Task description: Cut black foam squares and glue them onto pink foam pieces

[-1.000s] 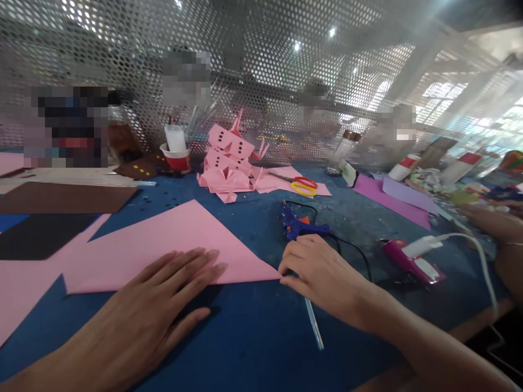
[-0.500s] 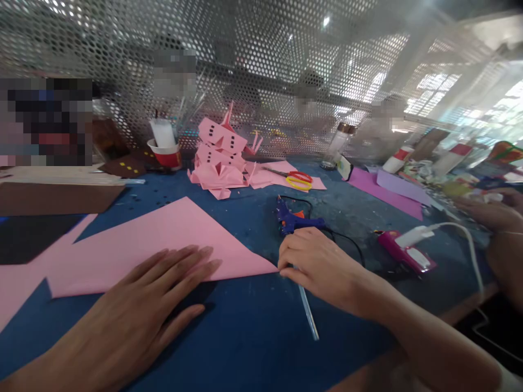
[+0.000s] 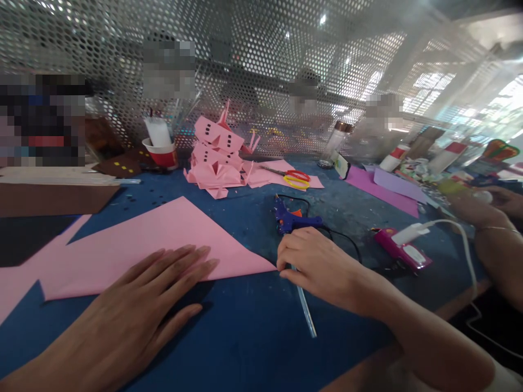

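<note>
A folded sheet of pink paper [image 3: 163, 228] lies on the blue table, narrowing to a point at its right end. My left hand [image 3: 134, 305] rests flat on its lower edge, fingers stretched out. At the pointed tip, my right hand [image 3: 314, 267] has its fingers curled together, pinching the paper; the fingertips are partly hidden. A clear glue stick [image 3: 306, 313] comes out from under my right hand. Just behind that hand lies a blue glue gun [image 3: 292, 218] with an orange trigger and a black cord.
Behind stand a pink paper model [image 3: 218, 155], scissors [image 3: 296, 178] on pink scraps, a paper cup [image 3: 163, 152] and a glass bottle [image 3: 335, 144]. A magenta device [image 3: 402, 250] with a white cable lies right, near another person's arm [image 3: 496, 239]. Brown card [image 3: 57, 198] lies left.
Both hands keep nearly the same place on the pink paper. The whole view has shifted slightly, and the other person's arm at the right has moved a little.
</note>
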